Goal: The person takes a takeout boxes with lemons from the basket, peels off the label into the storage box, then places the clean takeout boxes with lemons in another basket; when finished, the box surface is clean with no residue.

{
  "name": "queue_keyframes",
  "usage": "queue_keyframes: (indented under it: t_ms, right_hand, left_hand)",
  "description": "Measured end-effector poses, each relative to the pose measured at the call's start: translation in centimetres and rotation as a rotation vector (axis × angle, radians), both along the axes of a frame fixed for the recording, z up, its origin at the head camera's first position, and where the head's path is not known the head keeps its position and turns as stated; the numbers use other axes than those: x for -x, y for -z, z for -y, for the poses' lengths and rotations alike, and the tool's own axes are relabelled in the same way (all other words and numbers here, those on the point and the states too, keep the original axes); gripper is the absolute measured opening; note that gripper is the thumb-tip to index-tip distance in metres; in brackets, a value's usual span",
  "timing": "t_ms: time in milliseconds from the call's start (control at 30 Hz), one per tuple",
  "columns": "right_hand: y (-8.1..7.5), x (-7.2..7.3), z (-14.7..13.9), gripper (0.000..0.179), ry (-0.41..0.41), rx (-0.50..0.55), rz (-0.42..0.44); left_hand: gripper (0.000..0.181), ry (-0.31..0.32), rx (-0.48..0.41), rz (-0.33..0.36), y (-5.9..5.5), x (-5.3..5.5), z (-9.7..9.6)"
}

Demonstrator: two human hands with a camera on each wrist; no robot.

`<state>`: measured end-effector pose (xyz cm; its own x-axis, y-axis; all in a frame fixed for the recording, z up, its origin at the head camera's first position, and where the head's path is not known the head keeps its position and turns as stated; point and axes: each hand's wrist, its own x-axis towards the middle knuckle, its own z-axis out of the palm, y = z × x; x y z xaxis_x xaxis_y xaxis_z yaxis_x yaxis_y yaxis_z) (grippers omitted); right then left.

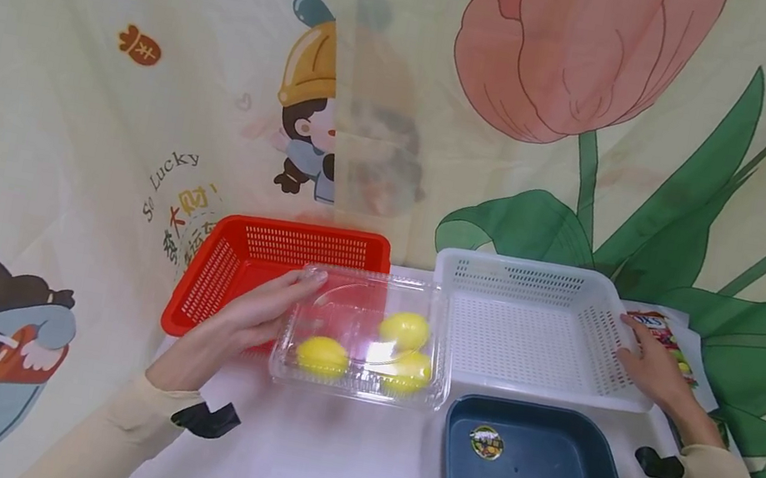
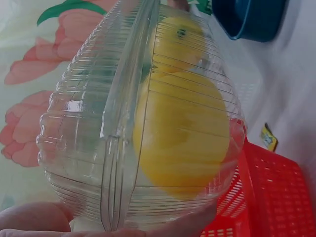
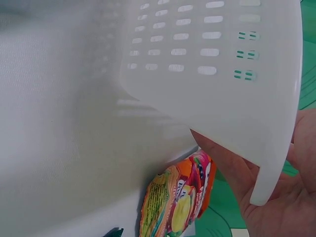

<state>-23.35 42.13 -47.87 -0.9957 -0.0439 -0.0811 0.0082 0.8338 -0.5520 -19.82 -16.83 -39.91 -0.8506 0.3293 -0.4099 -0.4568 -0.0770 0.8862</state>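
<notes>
My left hand [image 1: 265, 308] grips the left side of a clear plastic clamshell box [image 1: 348, 288], which is closed. Inside the box lie three yellow lemons [image 1: 322, 356]; one large lemon [image 2: 182, 133] fills the right half of the box in the left wrist view, with a second behind it. The box overlaps the front right of a red basket [image 1: 209, 278] in the head view. On the other side, my right hand [image 1: 661, 370] holds the right rim of a white basket [image 1: 512, 328], with thumb and fingers on either side of the rim [image 3: 279, 123].
A dark blue basin [image 1: 533, 476] with a round sticker inside stands in front of the white basket. A colourful packet [image 3: 177, 197] lies beyond the white basket's right end. Behind the table hangs a printed curtain [image 1: 401, 39].
</notes>
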Motion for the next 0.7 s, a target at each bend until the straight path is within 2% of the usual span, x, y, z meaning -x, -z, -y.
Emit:
queue_keyframes:
  t_ms: [67,200,433,633,700]
  right_hand:
    - [0.0,-0.1,0.0,0.068,0.002,0.002,-0.001]
    - [-0.2,-0.1,0.1,0.068,0.002,-0.005,-0.008]
    - [-0.2,0.1,0.1,0.067,-0.01,0.0,-0.025]
    - [0.0,0.0,0.0,0.068,-0.003,0.017,-0.009]
    - [0.0,0.0,-0.1,0.069,-0.002,0.019,-0.007]
  left_hand:
    - [0.068,-0.026,-0.001,0.014,-0.4,0.8,-1.1]
    - [0.069,-0.032,-0.033,0.031,-0.9,2.3,-3.4]
    - [0.063,0.013,-0.038,0.016,-1.6,4.7,-6.9]
    - [0.061,0.039,-0.083,0.025,-1.7,6.2,-9.6]
    - [0.059,0.067,-0.108,0.028,-1.6,6.7,-10.6]
